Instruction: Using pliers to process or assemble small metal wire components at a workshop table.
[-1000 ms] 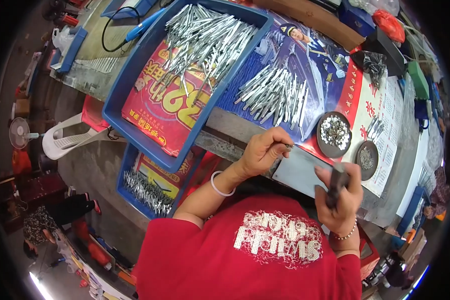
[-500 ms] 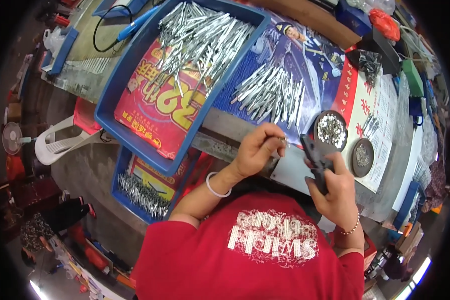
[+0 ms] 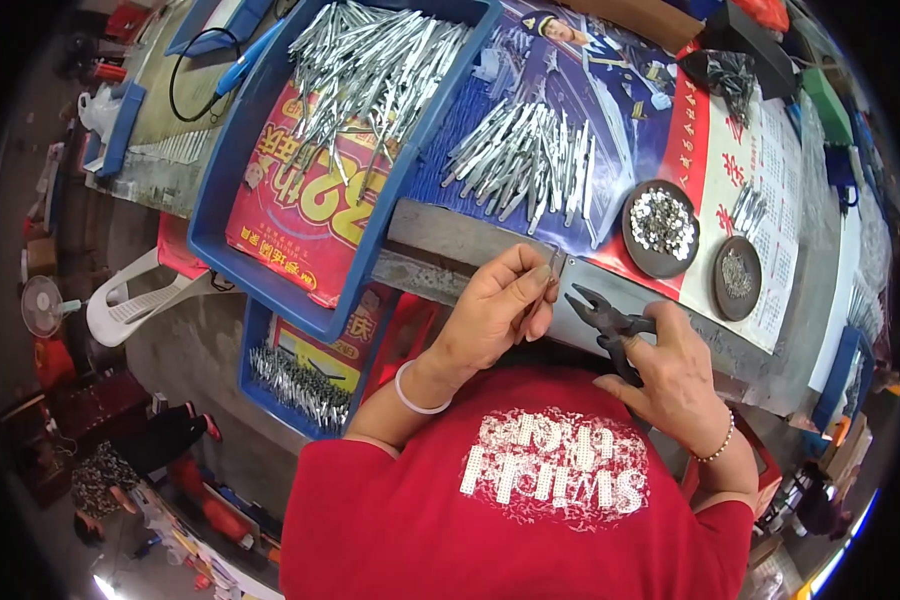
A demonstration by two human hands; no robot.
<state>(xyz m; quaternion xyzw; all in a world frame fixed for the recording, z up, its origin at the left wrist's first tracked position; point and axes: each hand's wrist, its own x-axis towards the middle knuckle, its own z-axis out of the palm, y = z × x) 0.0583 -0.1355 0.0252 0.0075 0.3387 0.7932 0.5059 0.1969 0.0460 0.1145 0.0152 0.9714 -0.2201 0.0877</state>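
My left hand (image 3: pixel 492 308) is closed in a pinch on a small thin metal piece (image 3: pixel 556 262), mostly hidden by the fingers. Just to its right, my right hand (image 3: pixel 675 375) grips dark-handled pliers (image 3: pixel 610 322); their jaws are slightly parted, point toward the left hand and hold nothing visible. Beyond both hands, a pile of slim silvery metal strips (image 3: pixel 530 165) lies on a poster. To the right of the pile, a brown round dish (image 3: pixel 658 268) holds small shiny discs, and a smaller brown dish (image 3: pixel 738 312) holds tiny metal parts.
A large blue tray (image 3: pixel 202 225) of metal strips stands at the left, overhanging the bench edge. A lower blue tray (image 3: pixel 253 330) holds more small metal parts. A white-and-red stool (image 3: pixel 130 300) stands at far left. Farther left, a blue corded tool (image 3: pixel 235 75) lies on the bench.
The pliers have turned so their parted jaws show and have come nearer the left hand. My left hand has moved slightly lower and left. The view has shifted a little.
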